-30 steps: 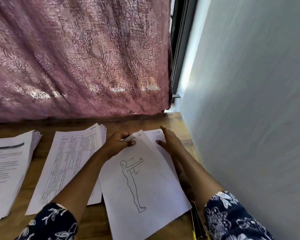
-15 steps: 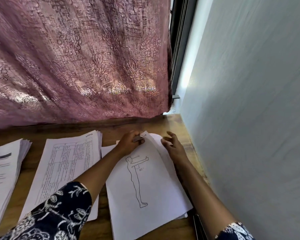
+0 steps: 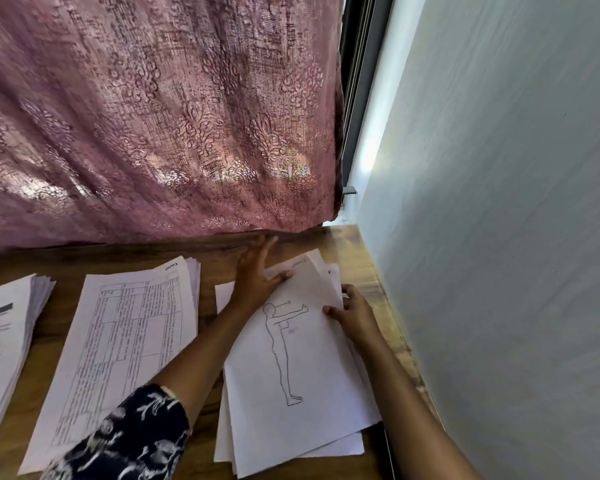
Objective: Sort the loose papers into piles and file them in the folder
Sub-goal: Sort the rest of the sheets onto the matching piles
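Head view: I see three paper piles on the brown wooden table (image 3: 208,261). The right pile of white sheets (image 3: 291,445) lies nearest the pale blue-grey wall (image 3: 499,202), with its sheets fanned unevenly at the near edge. On top is a white sheet with a line drawing of a standing figure (image 3: 309,375), skewed against the ones beneath. Left hand (image 3: 257,275) is flat, fingers straight and spread. Its palm is over that sheet's far left corner, thumb lying on the paper, fingertips reaching bare table close to the curtain hem. Right hand (image 3: 355,317) is at the sheet's right edge, thumb on top and fingers curled round the edge, which bows upward toward the far right corner. I can't tell how many sheets are in that pinch. The middle pile topped by a white page printed with a ruled grid of text (image 3: 125,341) sits just left of the left forearm, apart from the right pile. The far-left pile of white printed pages with a dark heading bar (image 3: 0,341) is cut off by the frame edge. A dark sleeve with white floral print (image 3: 136,438) covers the left arm near the elbow. A pink patterned curtain (image 3: 153,116) hangs behind the table.
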A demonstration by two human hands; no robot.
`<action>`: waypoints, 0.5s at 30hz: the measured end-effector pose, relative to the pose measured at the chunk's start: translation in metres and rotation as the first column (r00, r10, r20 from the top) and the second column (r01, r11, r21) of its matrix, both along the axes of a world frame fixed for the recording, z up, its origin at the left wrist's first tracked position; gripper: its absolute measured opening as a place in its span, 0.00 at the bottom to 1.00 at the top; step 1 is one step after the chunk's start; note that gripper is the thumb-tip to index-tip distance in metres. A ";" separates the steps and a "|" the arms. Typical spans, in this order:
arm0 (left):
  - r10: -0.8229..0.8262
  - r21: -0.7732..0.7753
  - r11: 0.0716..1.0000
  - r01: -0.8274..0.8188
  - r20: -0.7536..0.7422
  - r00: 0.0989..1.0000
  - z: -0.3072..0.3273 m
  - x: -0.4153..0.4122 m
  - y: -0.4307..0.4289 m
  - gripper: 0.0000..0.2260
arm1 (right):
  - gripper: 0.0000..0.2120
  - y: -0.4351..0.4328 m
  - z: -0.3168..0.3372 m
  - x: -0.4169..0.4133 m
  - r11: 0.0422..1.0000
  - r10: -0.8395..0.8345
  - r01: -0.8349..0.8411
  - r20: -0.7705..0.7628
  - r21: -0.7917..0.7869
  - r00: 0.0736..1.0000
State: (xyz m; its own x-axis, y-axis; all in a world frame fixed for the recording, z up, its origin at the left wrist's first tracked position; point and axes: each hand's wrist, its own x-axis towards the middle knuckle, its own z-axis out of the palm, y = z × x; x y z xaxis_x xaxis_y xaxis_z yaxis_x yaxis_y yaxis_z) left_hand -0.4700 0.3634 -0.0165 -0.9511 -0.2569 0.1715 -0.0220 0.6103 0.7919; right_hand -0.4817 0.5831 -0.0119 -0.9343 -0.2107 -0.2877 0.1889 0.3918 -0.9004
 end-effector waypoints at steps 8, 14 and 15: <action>0.248 0.742 0.649 -0.166 -0.001 0.969 0.019 0.067 -0.028 0.47 | 0.11 0.013 0.033 -0.001 0.922 -0.020 0.019 0.002 -0.388 1.000; 0.190 0.754 0.651 -0.085 -0.053 0.980 0.080 0.074 -0.006 0.37 | 0.11 -0.017 0.089 0.016 0.939 -0.005 -0.064 -0.199 -0.338 0.980; 0.253 0.695 0.712 -0.105 -0.114 0.961 0.094 0.078 0.000 0.31 | 0.12 -0.021 0.101 0.021 0.951 -0.018 -0.076 -0.299 -0.301 0.954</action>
